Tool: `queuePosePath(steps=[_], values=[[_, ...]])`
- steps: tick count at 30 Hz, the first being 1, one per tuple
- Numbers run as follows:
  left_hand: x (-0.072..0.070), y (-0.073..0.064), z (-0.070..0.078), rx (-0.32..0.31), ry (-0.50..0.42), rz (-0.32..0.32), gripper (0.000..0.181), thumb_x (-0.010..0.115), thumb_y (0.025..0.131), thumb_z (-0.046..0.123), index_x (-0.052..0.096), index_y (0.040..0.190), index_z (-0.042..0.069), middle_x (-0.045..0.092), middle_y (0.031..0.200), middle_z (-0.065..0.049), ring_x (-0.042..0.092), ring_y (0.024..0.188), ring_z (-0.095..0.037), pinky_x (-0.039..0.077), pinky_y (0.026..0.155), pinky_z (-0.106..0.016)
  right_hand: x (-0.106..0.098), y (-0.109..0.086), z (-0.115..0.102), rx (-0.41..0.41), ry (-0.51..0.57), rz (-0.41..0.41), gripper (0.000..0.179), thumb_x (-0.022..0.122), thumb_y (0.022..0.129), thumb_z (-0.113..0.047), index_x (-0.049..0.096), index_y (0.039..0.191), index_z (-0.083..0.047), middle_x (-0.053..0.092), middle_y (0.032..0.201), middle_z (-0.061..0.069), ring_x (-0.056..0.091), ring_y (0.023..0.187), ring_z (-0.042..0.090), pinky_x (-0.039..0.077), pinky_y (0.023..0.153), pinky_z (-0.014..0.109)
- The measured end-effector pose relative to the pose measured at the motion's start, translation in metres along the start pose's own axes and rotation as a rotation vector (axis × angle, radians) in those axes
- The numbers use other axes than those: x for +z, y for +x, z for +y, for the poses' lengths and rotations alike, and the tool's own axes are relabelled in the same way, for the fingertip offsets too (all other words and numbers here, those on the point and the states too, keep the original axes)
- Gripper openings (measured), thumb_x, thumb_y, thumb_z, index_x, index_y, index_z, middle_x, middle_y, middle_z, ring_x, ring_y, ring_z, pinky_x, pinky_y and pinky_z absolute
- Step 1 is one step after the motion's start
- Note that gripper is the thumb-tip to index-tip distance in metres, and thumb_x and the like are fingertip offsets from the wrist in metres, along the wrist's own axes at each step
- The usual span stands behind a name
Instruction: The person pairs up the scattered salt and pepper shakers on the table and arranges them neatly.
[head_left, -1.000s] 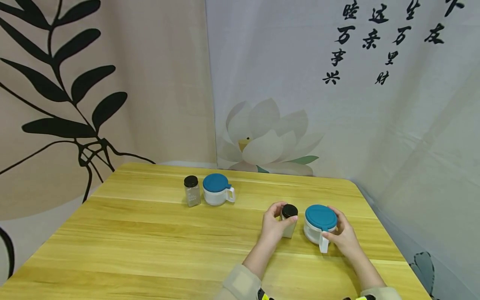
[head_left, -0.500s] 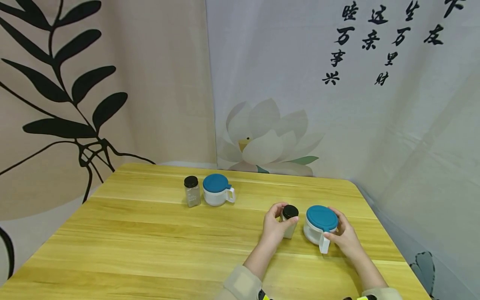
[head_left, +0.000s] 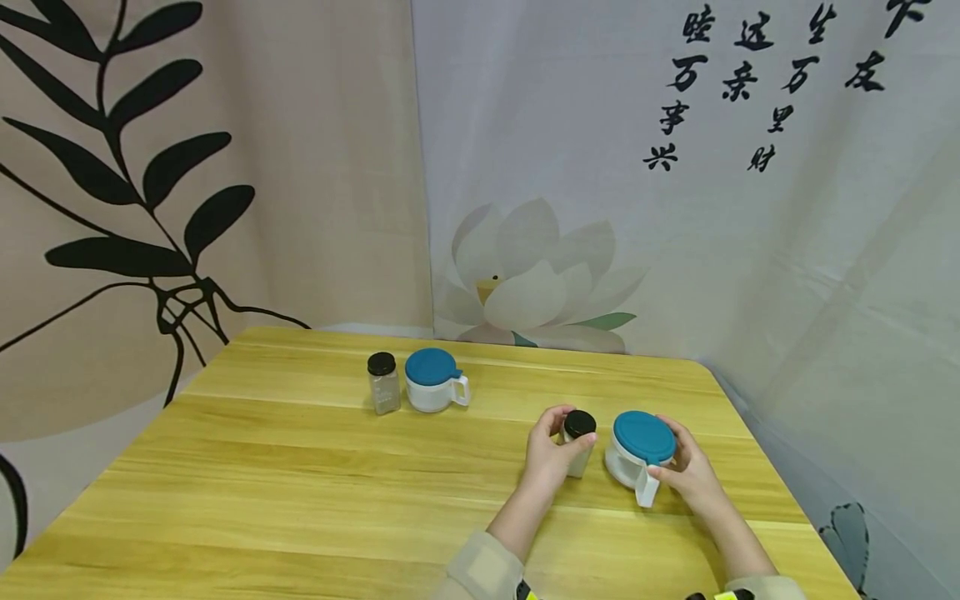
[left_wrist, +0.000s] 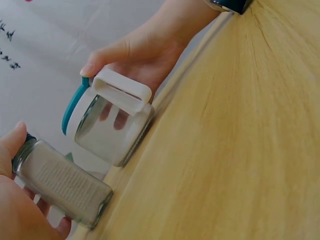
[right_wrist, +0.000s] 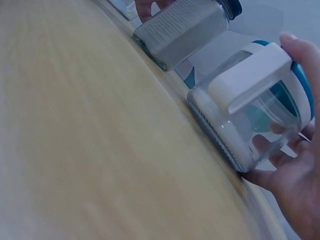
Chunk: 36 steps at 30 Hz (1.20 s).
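Note:
My left hand (head_left: 549,454) holds a square glass spice bottle (head_left: 579,462) with a black cap, thumb on one side and fingers on the other. Pale powder fills much of this bottle, and small print covers one face in the left wrist view. Just right of it, my right hand (head_left: 690,471) grips a clear glass seasoning jar (left_wrist: 112,127) with a blue lid (head_left: 643,437) and a white handle (right_wrist: 252,77). The thumb lies by the handle's top, fingers round the far side. White contents show low in the jar, which leans slightly. A gap separates the two containers.
Farther back and left on the wooden table (head_left: 300,483) stand another black-capped glass bottle (head_left: 386,392) and another blue-lidded jar (head_left: 430,393), its handle facing right. Behind the table's back edge hangs a printed cloth (head_left: 540,275).
The jar in my right hand has tipped a little, its lid shifting slightly right relative to its base. My left hand and its bottle stay almost in place.

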<state>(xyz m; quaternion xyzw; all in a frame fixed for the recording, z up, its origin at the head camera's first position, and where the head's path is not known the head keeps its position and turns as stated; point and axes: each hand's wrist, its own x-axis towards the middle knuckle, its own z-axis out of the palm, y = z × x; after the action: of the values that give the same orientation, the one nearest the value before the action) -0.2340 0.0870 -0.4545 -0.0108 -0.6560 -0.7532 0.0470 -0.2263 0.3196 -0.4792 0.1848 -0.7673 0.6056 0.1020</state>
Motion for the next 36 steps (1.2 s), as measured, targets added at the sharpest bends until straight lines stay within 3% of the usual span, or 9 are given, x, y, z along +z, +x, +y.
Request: queuePosePath(steps=[11,20,27,36], values=[[0.0003,-0.0005,-0.002,0.019,-0.019,-0.001,0.043,0.082,0.075,0.009,0.064,0.114,0.01,0.059,0.106,0.003,0.05,0.104,-0.02,0.037,0.094,-0.048,-0.0012,-0.0024,-0.0031,0.042,0.04,-0.051,0.073,0.064,0.082,0.01,0.027,0.145,0.001,0.048,0.129,-0.017,0.045,0.115,-0.005,0.036,0.087,0.013],[0.0,0.0004,-0.0031,0.025,-0.015,-0.004,0.046,0.083,0.075,0.011,0.063,0.116,0.009,0.059,0.105,0.004,0.049,0.105,-0.02,0.037,0.094,-0.046,-0.0022,-0.0013,-0.0041,0.03,0.085,-0.088,0.074,0.062,0.083,0.009,0.021,0.144,0.007,0.047,0.13,-0.013,0.046,0.115,-0.001,0.036,0.088,0.015],[-0.0017,-0.0012,-0.0016,0.05,0.011,-0.015,0.043,0.082,0.075,0.012,0.063,0.113,0.016,0.059,0.105,0.003,0.05,0.103,-0.018,0.04,0.09,-0.045,-0.0029,-0.0016,-0.004,0.024,0.102,-0.103,0.076,0.062,0.082,0.01,0.019,0.145,0.007,0.045,0.132,-0.013,0.046,0.116,-0.001,0.037,0.089,0.015],[-0.004,-0.001,-0.0037,0.083,0.021,-0.043,0.044,0.081,0.077,0.014,0.062,0.117,0.013,0.059,0.106,0.001,0.05,0.102,-0.018,0.041,0.087,-0.042,-0.0052,-0.002,-0.0035,0.029,0.107,-0.124,0.079,0.062,0.083,0.007,0.017,0.148,0.003,0.041,0.135,-0.009,0.045,0.117,0.0,0.037,0.09,0.015]])
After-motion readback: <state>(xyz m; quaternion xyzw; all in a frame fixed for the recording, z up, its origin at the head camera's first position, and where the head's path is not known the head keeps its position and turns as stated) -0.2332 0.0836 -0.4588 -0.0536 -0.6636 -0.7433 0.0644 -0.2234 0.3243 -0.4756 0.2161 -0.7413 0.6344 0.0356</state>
